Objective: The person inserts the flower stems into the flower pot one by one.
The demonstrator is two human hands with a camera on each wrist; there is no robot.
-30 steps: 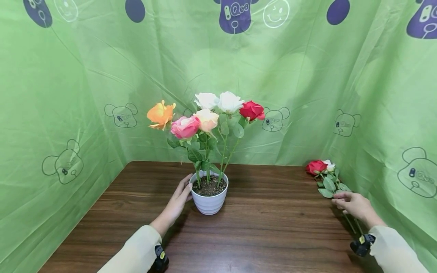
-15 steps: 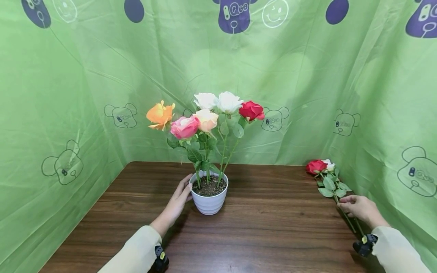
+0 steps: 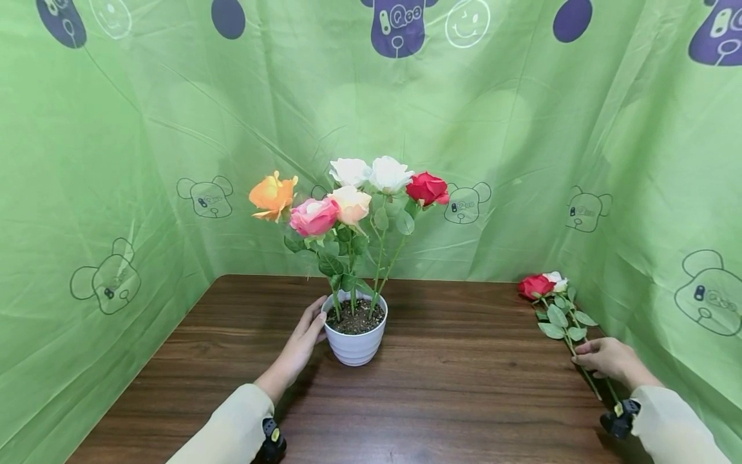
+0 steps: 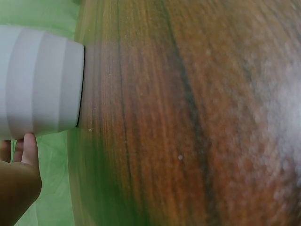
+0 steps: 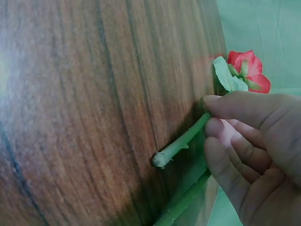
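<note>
A white ribbed pot with dark soil holds several upright roses. These are an orange rose, a pink rose, a peach rose, two white ones and a red one. My left hand rests against the pot's left side, fingers laid along its wall. At the table's right, a red rose and a white rose lie side by side, blooms pointing away. My right hand pinches the red rose's stem between thumb and fingertips; the second stem runs below the hand.
The brown wooden table lies under everything. Green printed cloth hangs behind it and along both sides, close to the roses on the right. Each wrist carries a small black camera.
My right hand has slid back along the stems toward me, and the red rose has shifted slightly left. The left hand and the pot have stayed put.
</note>
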